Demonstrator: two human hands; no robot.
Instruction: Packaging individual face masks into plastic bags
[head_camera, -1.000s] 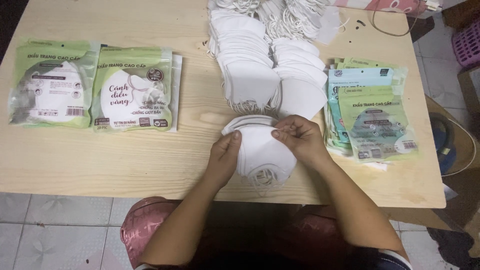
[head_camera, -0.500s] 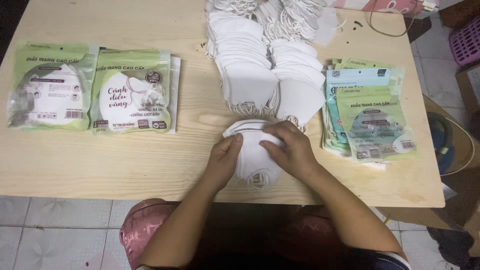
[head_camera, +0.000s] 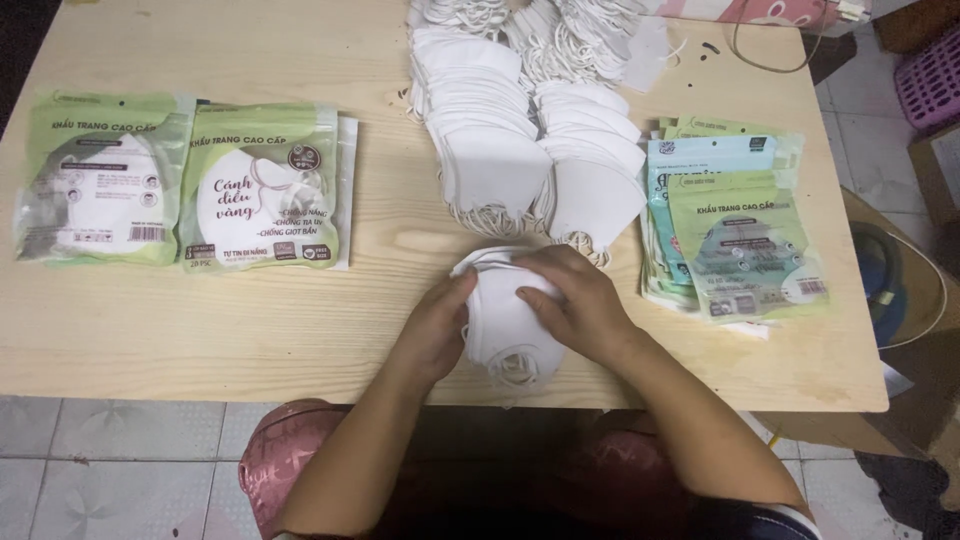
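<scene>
I've got both hands down on a small stack of white face masks (head_camera: 505, 325) sitting near the front edge of the wooden table (head_camera: 300, 330), right in front of me. Left hand (head_camera: 437, 325) is cupped against the stack's left side, fingers curled round it; right hand (head_camera: 578, 305) lies flat over the top & right side, palm pressing down, so the stack is squeezed between the two, prob. to keep the layers squared up and the ear loops tucked at the near end. Neither hand is free, both clasp the same bundle. Just beyond it, two overlapping rows of loose white masks (head_camera: 520, 150) run back toward the far edge, fanned like shingles so each one can be peeled off the front. To my right, touching distance, a pile of empty green and blue pouches (head_camera: 735, 230) lies face up. On the far left, well apart, two filled green packets (head_camera: 185, 185) lie side by side, flat, w/ masks showing through the clear windows. A cable (head_camera: 770, 55) loops at the far right corner.
</scene>
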